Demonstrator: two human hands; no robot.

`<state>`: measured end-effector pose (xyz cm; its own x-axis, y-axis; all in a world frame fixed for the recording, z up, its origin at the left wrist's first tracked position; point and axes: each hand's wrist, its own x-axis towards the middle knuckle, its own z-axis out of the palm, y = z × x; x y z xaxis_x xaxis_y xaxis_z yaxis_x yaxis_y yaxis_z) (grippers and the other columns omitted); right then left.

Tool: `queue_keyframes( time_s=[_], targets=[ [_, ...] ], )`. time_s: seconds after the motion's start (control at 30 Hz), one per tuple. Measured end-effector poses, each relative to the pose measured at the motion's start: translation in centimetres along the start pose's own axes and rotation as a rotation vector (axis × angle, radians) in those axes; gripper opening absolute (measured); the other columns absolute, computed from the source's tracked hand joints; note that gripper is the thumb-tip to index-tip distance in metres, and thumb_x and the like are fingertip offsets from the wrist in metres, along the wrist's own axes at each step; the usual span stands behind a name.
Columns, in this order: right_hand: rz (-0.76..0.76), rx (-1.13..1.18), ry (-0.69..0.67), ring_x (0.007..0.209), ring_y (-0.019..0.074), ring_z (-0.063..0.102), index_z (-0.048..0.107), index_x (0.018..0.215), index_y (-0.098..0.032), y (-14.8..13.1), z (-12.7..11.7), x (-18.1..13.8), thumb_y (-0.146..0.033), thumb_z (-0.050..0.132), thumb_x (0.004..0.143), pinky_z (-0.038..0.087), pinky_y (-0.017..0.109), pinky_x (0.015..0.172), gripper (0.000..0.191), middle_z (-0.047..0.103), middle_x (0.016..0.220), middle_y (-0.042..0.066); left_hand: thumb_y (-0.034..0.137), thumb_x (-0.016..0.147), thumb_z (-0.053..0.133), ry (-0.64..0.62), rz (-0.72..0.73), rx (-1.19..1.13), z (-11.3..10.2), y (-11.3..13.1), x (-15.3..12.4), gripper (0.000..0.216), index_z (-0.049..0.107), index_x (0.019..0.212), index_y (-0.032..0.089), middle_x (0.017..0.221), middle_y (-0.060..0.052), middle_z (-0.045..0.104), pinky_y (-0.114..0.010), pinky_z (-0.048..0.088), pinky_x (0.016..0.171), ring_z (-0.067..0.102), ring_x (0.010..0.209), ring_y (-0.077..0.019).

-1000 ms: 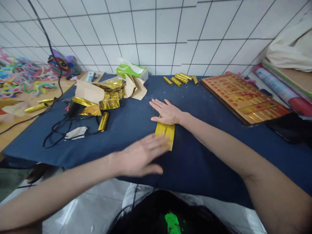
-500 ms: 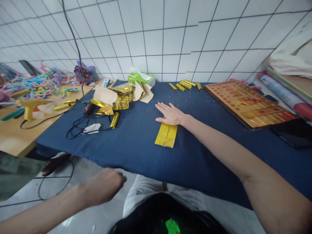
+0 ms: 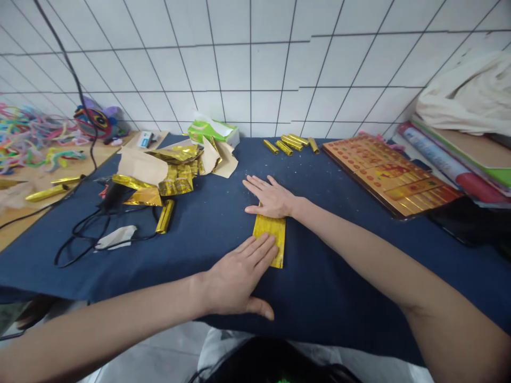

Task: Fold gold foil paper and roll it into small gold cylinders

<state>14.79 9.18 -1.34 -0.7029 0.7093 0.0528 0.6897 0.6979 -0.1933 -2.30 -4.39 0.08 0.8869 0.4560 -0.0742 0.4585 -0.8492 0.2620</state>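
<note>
A flat strip of gold foil paper (image 3: pixel 279 234) lies on the dark blue cloth in front of me. My right hand (image 3: pixel 273 199) rests flat over its far end, fingers stretched out and thumb apart. Across the near part of the strip lie the fingertips of my left hand (image 3: pixel 239 276), fingers straight and thumb spread toward me. Neither hand grips anything. Both palms hide part of the strip. Several gold foil tubes (image 3: pixel 293 142) lie beyond my hands near the wall, and one more gold tube (image 3: pixel 165 216) lies to the left.
Crumpled gold foil and brown paper (image 3: pixel 143 165) are heaped at the left, near a black cable (image 3: pixel 75 234) and a white scrap (image 3: pixel 117 237). A green tissue pack (image 3: pixel 211 130) stands by the tiled wall. An orange-gold printed board (image 3: pixel 391 173) lies right.
My left hand has come up from below the table edge and opened onto the near part of the gold strip. My right hand stays on its far end. The view has shifted.
</note>
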Motion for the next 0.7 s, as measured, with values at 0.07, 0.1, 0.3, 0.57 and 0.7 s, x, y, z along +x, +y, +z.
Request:
queue_keyframes(
  time_s=[0.07,0.1,0.3,0.57,0.7],
  targets=[
    [0.015,-0.001,0.0,0.135,0.0297,0.013,0.016,0.141,-0.012,0.4,0.0,0.3,-0.07,0.027,0.078,0.011,0.057,0.105,0.087,0.014,0.147,0.016,0.072,0.071,0.04,-0.005,0.015,-0.027,0.0,0.0,-0.3,0.099,0.02,0.137,0.002,0.144,-0.023,0.016,-0.046,0.016,0.109,0.01,0.135,-0.0304],
    [0.028,-0.005,0.0,0.135,0.0298,0.014,0.016,0.141,-0.013,0.6,0.0,0.5,-0.07,0.027,0.077,0.011,0.057,0.105,0.087,0.014,0.147,0.016,0.072,0.071,0.04,-0.003,0.022,-0.037,0.0,-0.1,-0.4,0.099,0.019,0.138,0.002,0.145,-0.022,0.015,-0.045,0.015,0.11,0.009,0.135,-0.0304],
    [0.121,-0.058,0.027,0.135,0.0306,0.013,0.017,0.141,-0.011,2.6,-0.4,2.1,-0.067,0.03,0.079,0.009,0.057,0.106,0.085,0.015,0.147,0.016,0.072,0.071,0.04,0.01,0.035,-0.056,0.0,-0.1,-0.2,0.099,0.019,0.137,0.001,0.145,-0.023,0.014,-0.046,0.015,0.109,0.008,0.135,-0.0313],
    [0.161,0.113,0.328,0.132,0.0234,0.026,0.031,0.136,-0.011,-0.4,-4.3,-2.6,-0.044,0.029,0.09,0.024,0.049,0.105,0.057,0.032,0.142,0.014,0.075,0.072,0.03,0.055,0.014,0.006,0.4,0.2,-0.4,0.099,0.019,0.138,0.001,0.145,-0.021,0.015,-0.042,0.013,0.11,0.008,0.136,-0.0291],
    [-0.114,0.108,0.126,0.13,0.0202,0.032,0.047,0.126,-0.011,-4.8,-3.0,-7.1,-0.034,0.028,0.092,0.029,0.043,0.105,0.045,0.042,0.136,0.014,0.077,0.07,0.027,0.068,0.007,0.005,0.6,0.4,-0.3,0.102,0.018,0.138,0.0,0.144,-0.022,0.018,-0.043,0.013,0.11,0.008,0.135,-0.0301]
  ],
)
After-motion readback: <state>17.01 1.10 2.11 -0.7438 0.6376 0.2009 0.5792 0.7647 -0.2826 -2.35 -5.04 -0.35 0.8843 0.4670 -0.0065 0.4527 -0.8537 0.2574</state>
